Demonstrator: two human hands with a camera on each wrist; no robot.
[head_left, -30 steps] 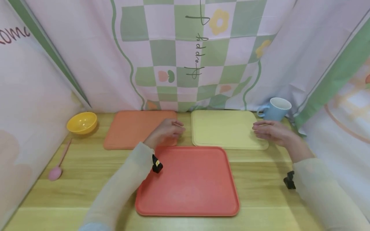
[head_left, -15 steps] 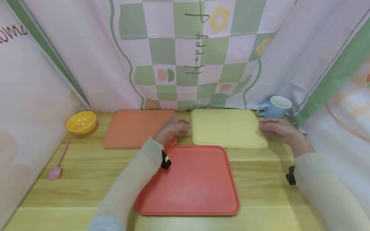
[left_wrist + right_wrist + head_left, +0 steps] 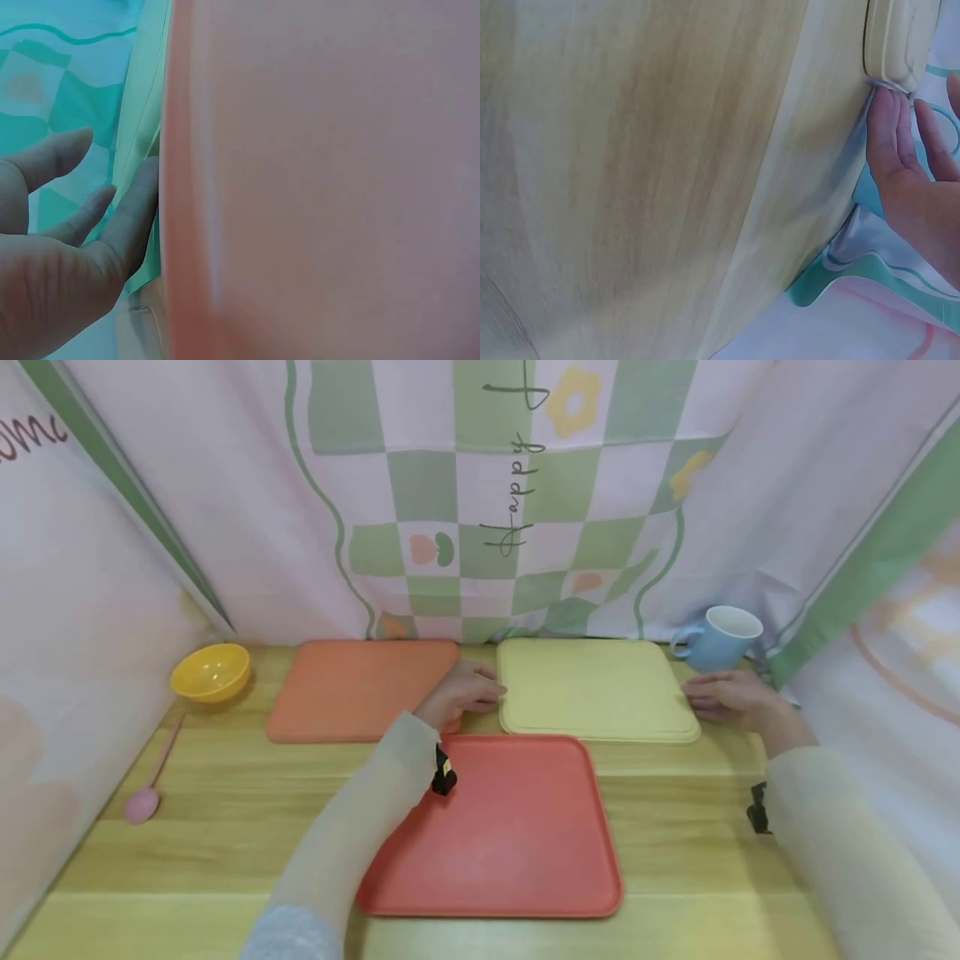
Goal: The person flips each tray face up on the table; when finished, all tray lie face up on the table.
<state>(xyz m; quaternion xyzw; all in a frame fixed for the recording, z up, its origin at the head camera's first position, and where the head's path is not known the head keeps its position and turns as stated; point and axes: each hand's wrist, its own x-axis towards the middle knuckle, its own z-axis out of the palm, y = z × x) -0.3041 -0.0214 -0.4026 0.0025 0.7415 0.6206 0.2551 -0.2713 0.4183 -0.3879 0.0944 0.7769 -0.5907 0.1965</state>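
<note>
The checkered cloth (image 3: pixel 491 502) bears "Happy" (image 3: pixel 516 497), set vertically, a cut-off character above. Left of the checkered cloth, the side cloth (image 3: pixel 82 577) shows partial red lettering (image 3: pixel 33 437), apparently "ome".

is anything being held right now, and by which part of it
Nothing is visibly held: the left hand and right hand are at opposite short edges of the pale-yellow rectangular tray.

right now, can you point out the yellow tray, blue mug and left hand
Yellow tray (image 3: pixel 594 688): head view, middle of its broad face
Blue mug (image 3: pixel 714 650): head view, outer side below the rim
Left hand (image 3: pixel 462 687): head view, back of the hand
</note>
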